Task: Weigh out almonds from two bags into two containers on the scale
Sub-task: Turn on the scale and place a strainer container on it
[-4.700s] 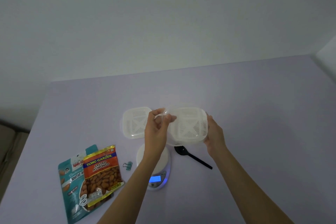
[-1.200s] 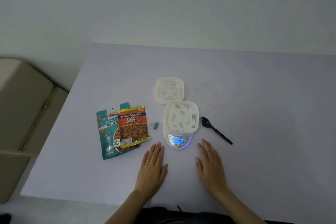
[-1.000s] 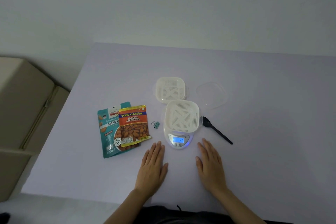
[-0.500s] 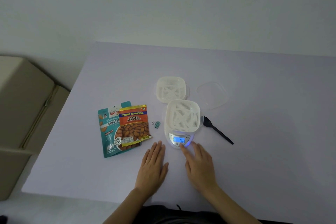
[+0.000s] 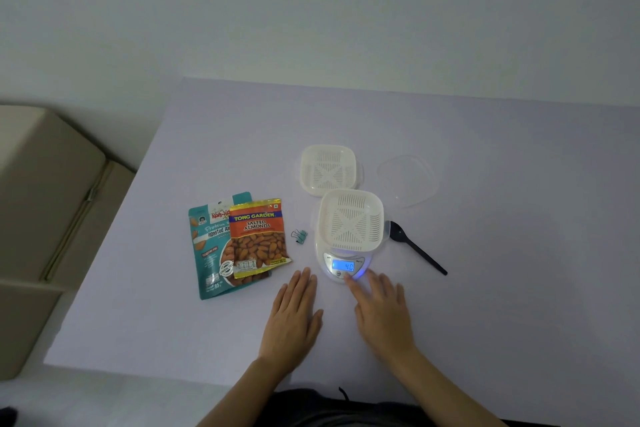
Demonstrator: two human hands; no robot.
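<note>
Teal bag (image 5: 211, 253) partly hidden under orange bag (image 5: 259, 236); label cut off.

I see a lilac tabletop (image 5: 485, 305) carrying two overlapping almond bags (image 5: 242, 246), a binder clip (image 5: 300, 236), the scale (image 5: 341, 269), a lidded container (image 5: 328, 168), a clear lid (image 5: 408, 180), a black spoon (image 5: 415, 246), my left hand (image 5: 292, 319) flat.

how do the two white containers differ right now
The near container sits on the scale, with its lid off; the far container rests on the table behind it. The near one looks larger, being closer. Both are white, square, slotted inside and empty.
</note>
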